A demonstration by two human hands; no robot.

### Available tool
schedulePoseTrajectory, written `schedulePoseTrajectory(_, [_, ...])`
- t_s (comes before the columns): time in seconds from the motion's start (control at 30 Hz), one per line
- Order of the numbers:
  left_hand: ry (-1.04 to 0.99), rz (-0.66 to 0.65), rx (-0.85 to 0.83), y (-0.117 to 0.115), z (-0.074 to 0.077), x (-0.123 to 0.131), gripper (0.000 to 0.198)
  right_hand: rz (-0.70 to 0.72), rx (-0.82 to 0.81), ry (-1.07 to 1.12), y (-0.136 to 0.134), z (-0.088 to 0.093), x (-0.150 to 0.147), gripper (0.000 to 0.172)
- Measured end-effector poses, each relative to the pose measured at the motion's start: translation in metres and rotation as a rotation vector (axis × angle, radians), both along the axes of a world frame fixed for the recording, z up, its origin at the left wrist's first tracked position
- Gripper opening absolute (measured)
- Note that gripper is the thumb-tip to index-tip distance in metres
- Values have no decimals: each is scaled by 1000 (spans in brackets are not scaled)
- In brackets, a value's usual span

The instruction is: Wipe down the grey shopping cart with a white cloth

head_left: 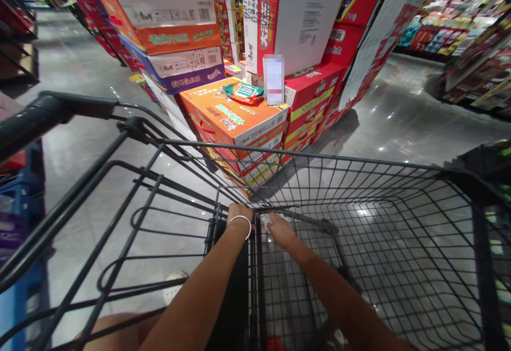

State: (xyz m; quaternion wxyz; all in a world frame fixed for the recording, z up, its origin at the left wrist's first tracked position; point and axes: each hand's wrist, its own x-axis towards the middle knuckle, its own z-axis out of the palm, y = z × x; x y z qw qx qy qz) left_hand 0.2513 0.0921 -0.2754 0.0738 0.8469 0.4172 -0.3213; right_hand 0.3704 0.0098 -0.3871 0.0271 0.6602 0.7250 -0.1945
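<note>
Both my arms reach down into a black wire shopping cart. My left hand, with a silver bangle on the wrist, is curled over the top of an upright wire panel inside the cart, its fingers hidden behind it. Just to its right, my right hand lies knuckles up with its fingers closed round the top bar of a wire flap. A small white thing shows between the two hands, too small to name.
The cart's black handle is at the upper left. Ahead stands a tall stack of orange and red cartons with a green packet on top. Shelves of goods line the right, a blue crate the left, on shiny grey floor.
</note>
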Motion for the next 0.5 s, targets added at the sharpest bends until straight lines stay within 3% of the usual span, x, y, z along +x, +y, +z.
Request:
schedulePoseTrajectory(0.17, [-28,29,-1,-1,0,2,35,-43,4,-48,1,22,13,30])
schedulePoseTrajectory(0.3, [-48,41,4,0,0,2,31,-25,92,-7,14,33,6,33])
schedulePoseTrajectory(0.5, [-54,46,29,0,-4,0,27,38,47,18,35,10,-20,31])
